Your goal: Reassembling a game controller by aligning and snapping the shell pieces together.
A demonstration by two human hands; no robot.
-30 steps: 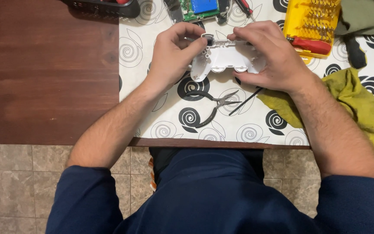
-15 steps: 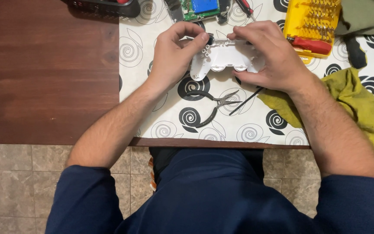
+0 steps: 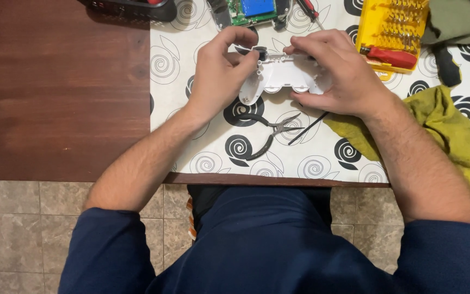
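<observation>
Over the dark brown wooden table (image 3: 66, 92), a white cloth with black spiral print (image 3: 213, 158) covers the right part. On it, a crumpled yellow-green rag (image 3: 452, 130), a yellow plastic screwdriver-bit case (image 3: 393, 27), black-handled small pliers (image 3: 270, 133). Both hands lift the white plastic gamepad shell (image 3: 284, 76) just above the cloth, centre top. Right hand (image 3: 338, 76) wraps its right grip, fingers closed around it. Left hand (image 3: 218, 71) pinches a small black round part (image 3: 260, 53) at the shell's top left edge, thumb and forefinger nearly closed. Shell looks light, stiff, smooth, likely slippery; thin edges probably crack if squeezed. Best held by the rounded grips.
</observation>
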